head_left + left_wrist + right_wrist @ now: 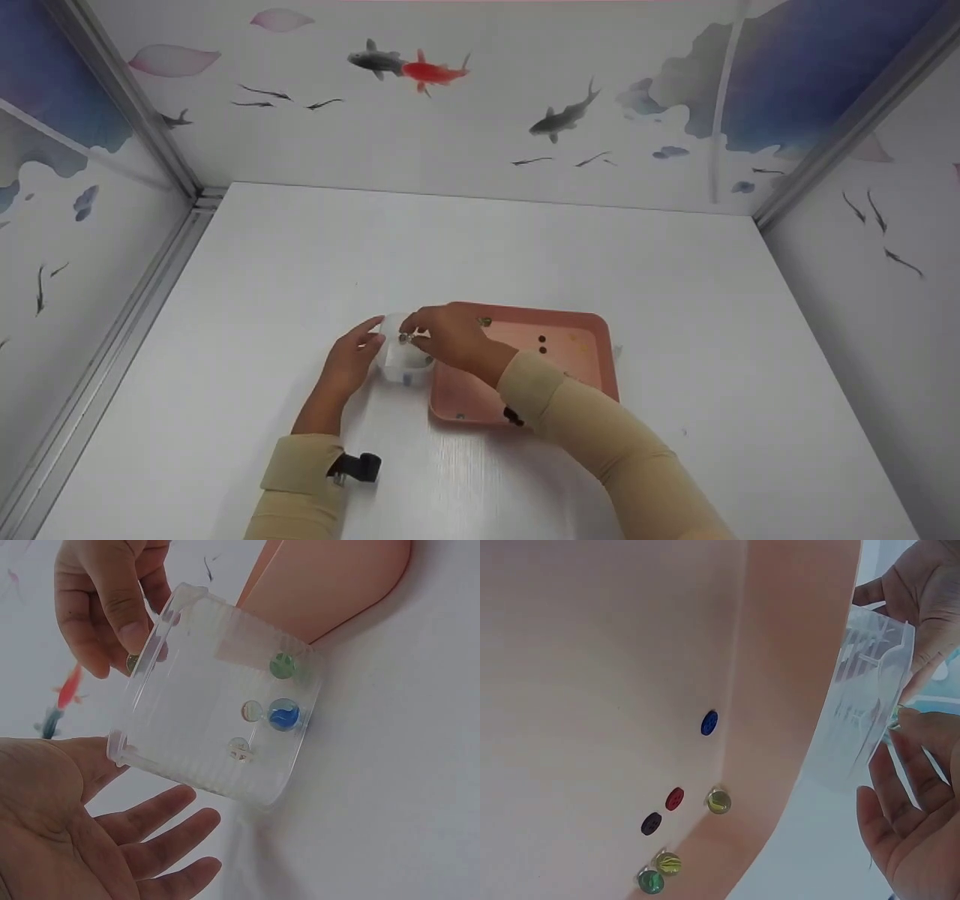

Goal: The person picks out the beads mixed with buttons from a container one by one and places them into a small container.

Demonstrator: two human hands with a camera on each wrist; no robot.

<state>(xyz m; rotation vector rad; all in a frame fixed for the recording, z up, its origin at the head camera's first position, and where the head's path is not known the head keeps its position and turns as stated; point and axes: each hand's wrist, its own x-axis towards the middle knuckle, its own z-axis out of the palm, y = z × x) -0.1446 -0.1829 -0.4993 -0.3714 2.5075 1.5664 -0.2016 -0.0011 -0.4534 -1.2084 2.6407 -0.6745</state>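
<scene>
A clear plastic tub (217, 675) stands against the left side of the pink tray (570, 319). Inside the tub lie a green marble (283, 665), a blue marble (284, 714) and two paler marbles. My left hand (350, 364) is at the tub's left side, its fingers stretched out beside the wall and its thumb near the rim. Over the tub's mouth, my right hand (454, 335) pinches a marble (133, 663) between thumb and fingers. Whether it holds more than one marble, I cannot tell.
In the tray lie a blue button (709, 722), a red button (674, 799), a dark button (651, 823) and several marbles, including a green marble (651, 882). White panels with painted fish enclose the white table (300, 247).
</scene>
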